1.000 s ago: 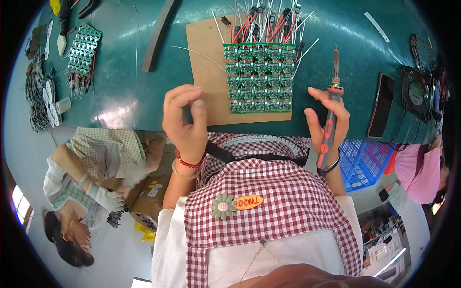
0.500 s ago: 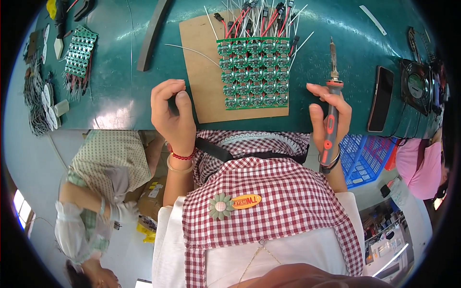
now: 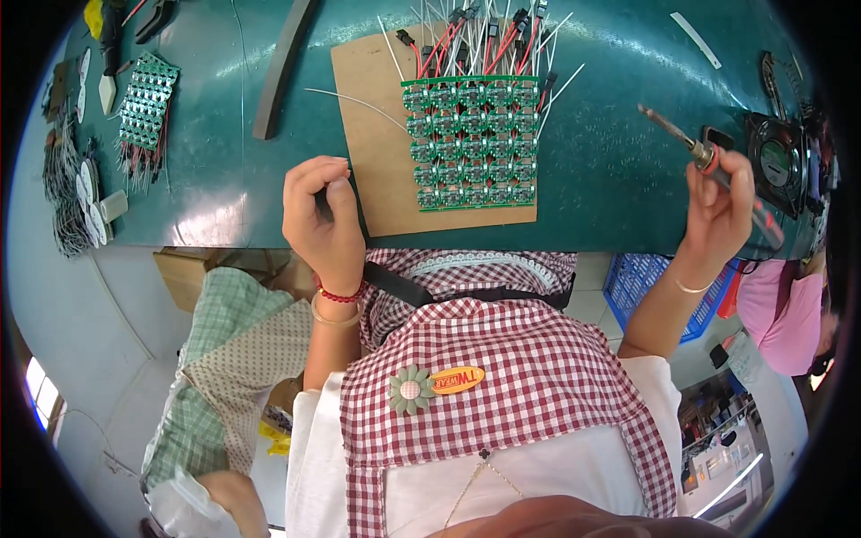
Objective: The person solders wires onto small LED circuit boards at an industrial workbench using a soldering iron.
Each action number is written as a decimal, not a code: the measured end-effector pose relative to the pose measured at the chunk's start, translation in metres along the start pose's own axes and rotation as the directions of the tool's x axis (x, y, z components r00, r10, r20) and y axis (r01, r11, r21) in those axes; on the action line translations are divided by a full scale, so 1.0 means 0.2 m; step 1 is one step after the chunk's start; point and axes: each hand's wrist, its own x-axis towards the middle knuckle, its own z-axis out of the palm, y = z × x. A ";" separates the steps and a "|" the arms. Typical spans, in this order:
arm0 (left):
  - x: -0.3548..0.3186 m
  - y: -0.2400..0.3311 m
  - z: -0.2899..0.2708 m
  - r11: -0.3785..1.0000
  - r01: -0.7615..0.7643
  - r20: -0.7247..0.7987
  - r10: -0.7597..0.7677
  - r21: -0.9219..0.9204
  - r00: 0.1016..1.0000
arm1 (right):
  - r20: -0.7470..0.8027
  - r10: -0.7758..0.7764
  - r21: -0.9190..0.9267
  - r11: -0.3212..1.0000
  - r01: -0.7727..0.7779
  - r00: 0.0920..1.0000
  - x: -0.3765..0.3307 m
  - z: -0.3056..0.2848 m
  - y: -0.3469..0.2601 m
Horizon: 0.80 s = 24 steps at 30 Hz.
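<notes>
At the near edge of the green workbench (image 3: 224, 179), I see my left hand (image 3: 321, 215) curled, fingertips pinched on what may be thin wire, beside the cardboard sheet (image 3: 377, 134). My right hand (image 3: 722, 211) grips a soldering iron (image 3: 695, 152), lifted right of the green circuit panel (image 3: 473, 143). Wires already sprout along its far row; nearer rows look bare. A second panel (image 3: 143, 108) lies far left.

Teal worktable (image 3: 224, 193) up top; pale floor (image 3: 54, 314) below; blue plastic crate (image 3: 650, 291) right; bright window (image 3: 38, 394) lower left.

small fan (image 3: 778, 161) | blue crate (image 3: 659, 291) | spare green board (image 3: 143, 109) | pliers (image 3: 158, 15)
</notes>
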 end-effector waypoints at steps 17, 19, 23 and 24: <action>-0.02 0.04 0.00 0.983 -0.133 0.019 0.131 0.129 0.991 | 0.360 0.274 -0.353 0.925 -0.142 0.892 0.35 0.29 0.05; 0.02 0.06 0.01 0.970 -0.199 0.085 0.188 0.141 0.978 | 0.339 0.288 -0.360 0.919 -0.159 0.896 0.36 0.30 0.03; 0.03 0.08 0.00 0.936 -0.301 0.196 0.265 0.182 0.944 | 0.362 0.317 -0.377 0.910 -0.174 0.877 0.39 0.31 0.03; 0.03 0.08 0.00 0.923 -0.333 0.235 0.287 0.191 0.929 | 0.363 0.319 -0.382 0.908 -0.172 0.875 0.39 0.32 0.03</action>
